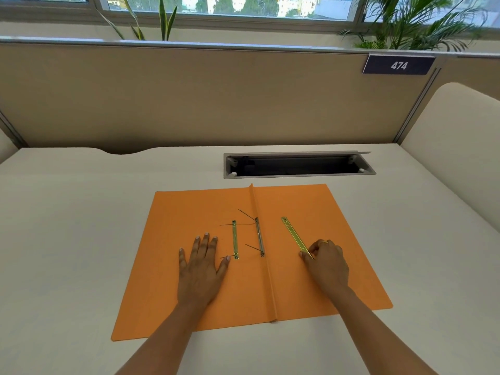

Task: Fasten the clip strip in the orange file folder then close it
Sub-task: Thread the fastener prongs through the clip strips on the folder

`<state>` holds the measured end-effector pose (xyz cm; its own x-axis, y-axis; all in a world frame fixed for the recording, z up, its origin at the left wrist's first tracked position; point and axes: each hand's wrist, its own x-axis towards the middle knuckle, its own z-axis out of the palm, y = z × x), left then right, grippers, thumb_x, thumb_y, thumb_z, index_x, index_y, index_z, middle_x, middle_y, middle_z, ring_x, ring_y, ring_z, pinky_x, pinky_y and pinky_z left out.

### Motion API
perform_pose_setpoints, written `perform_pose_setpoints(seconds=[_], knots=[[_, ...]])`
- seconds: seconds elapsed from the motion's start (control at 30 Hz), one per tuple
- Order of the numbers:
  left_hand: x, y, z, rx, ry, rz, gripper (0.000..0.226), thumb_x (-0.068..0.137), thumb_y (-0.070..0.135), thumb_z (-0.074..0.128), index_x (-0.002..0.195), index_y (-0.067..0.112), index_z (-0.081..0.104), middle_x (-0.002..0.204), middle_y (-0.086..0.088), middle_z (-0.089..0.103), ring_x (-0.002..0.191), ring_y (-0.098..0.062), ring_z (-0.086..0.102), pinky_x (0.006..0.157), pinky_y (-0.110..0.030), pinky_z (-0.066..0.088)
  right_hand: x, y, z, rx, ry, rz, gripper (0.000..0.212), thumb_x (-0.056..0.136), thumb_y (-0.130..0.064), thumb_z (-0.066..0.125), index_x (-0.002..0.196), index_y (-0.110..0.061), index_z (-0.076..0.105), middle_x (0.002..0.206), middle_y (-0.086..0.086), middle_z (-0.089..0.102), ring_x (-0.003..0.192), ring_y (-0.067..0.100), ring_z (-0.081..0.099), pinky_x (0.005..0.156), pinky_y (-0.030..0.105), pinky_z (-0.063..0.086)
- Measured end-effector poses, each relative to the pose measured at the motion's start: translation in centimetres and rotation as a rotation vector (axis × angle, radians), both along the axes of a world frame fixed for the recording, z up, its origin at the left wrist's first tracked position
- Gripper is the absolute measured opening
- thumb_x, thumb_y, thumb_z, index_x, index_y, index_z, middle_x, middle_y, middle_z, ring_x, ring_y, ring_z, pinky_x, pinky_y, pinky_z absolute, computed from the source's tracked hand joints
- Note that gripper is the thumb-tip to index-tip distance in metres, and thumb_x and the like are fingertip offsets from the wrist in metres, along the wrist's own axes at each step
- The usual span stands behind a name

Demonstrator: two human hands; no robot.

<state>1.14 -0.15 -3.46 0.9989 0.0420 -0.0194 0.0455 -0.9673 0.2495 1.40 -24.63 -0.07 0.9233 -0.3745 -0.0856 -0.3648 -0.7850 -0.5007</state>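
The orange file folder (311,272) lies open and flat on the desk, spine running away from me. A gold fastener base (235,239) with thin upright prongs sits on the left flap. A grey metal strip (259,237) with prongs lies along the spine. A loose gold clip strip (295,235) rests diagonally on the right flap. My left hand (201,262) lies flat with spread fingers on the left flap, thumb close to the base's near end. My right hand (326,259) pinches the near end of the gold clip strip.
A white desk (67,226) carries the folder. An open grey cable tray (297,165) is set into the desk just beyond the folder. A beige partition with a "474" sign (399,65) stands behind. A cream curved divider (454,147) rises on the right.
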Motion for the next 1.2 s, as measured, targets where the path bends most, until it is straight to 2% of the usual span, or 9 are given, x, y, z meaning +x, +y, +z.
perform_pose_setpoints(seconds=[0.27, 0.7, 0.87, 0.97, 1.07, 1.13, 1.2], knots=[[0.0, 0.0, 0.0, -0.012, -0.004, 0.001, 0.124, 0.048, 0.075, -0.04, 0.149, 0.026, 0.013, 0.16, 0.005, 0.009, 0.148, -0.014, 0.002, 0.118, -0.046, -0.003, 0.5, 0.2, 0.0, 0.13, 0.022, -0.081, 0.017, 0.083, -0.025, 0.063, 0.095, -0.014, 0.064, 0.107, 0.006, 0.062, 0.108, 0.026, 0.05, 0.079, 0.036, 0.044], [-0.1, 0.1, 0.1, -0.033, 0.0, -0.002, 0.124, 0.048, 0.076, -0.039, 0.149, 0.027, 0.014, 0.16, 0.005, 0.008, 0.148, -0.013, 0.002, 0.118, -0.045, -0.005, 1.5, 0.0, 0.5, 0.264, 0.088, -0.131, 0.015, 0.078, -0.018, 0.068, 0.091, -0.014, 0.062, 0.101, 0.007, 0.066, 0.098, 0.027, 0.059, 0.072, 0.03, 0.04], [-0.1, 0.0, 0.2, -0.025, 0.014, -0.005, 0.124, 0.048, 0.075, -0.04, 0.149, 0.026, 0.011, 0.16, 0.005, 0.007, 0.148, -0.013, 0.0, 0.118, -0.046, -0.006, 1.0, 0.4, 0.6, 0.296, 0.012, -0.102, 0.014, 0.076, -0.009, 0.068, 0.075, -0.015, 0.056, 0.08, 0.004, 0.061, 0.083, 0.026, 0.059, 0.066, 0.028, 0.04], [-0.1, -0.1, 0.2, -0.017, 0.023, -0.014, 0.125, 0.047, 0.074, -0.042, 0.149, 0.024, 0.01, 0.16, 0.003, 0.005, 0.148, -0.015, 0.0, 0.118, -0.047, -0.005, 0.4, 0.8, 0.7, 0.263, -0.068, -0.081, 0.015, 0.075, -0.007, 0.068, 0.07, -0.015, 0.057, 0.064, -0.002, 0.056, 0.072, 0.021, 0.056, 0.057, 0.025, 0.037], [-0.2, 0.0, 0.3, 0.007, 0.042, -0.02, 0.126, 0.045, 0.074, -0.043, 0.149, 0.024, 0.008, 0.16, 0.003, 0.003, 0.148, -0.016, -0.002, 0.118, -0.047, -0.006, 0.0, 1.1, 0.8, 0.258, -0.112, -0.066, 0.014, 0.073, -0.005, 0.069, 0.068, -0.013, 0.059, 0.056, -0.005, 0.054, 0.065, 0.018, 0.056, 0.053, 0.022, 0.037], [-0.3, 0.0, 0.6, -0.013, 0.066, -0.024, 0.118, 0.052, 0.079, -0.032, 0.149, 0.025, 0.009, 0.16, 0.004, 0.003, 0.148, -0.015, -0.002, 0.118, -0.046, -0.006, -0.1, 1.1, 0.9, 0.283, -0.117, -0.078, 0.012, 0.071, -0.006, 0.071, 0.068, -0.012, 0.062, 0.056, -0.005, 0.055, 0.062, 0.014, 0.055, 0.051, 0.019, 0.036], [-0.2, -0.1, 1.1, -0.081, 0.091, -0.018, 0.1, 0.065, 0.073, -0.009, 0.149, 0.025, 0.014, 0.16, 0.004, 0.005, 0.148, -0.015, -0.002, 0.118, -0.045, -0.006, -0.1, 1.0, 0.9, 0.327, -0.122, -0.108, 0.01, 0.07, -0.006, 0.073, 0.069, -0.01, 0.064, 0.056, -0.003, 0.057, 0.061, 0.014, 0.055, 0.051, 0.019, 0.036]])
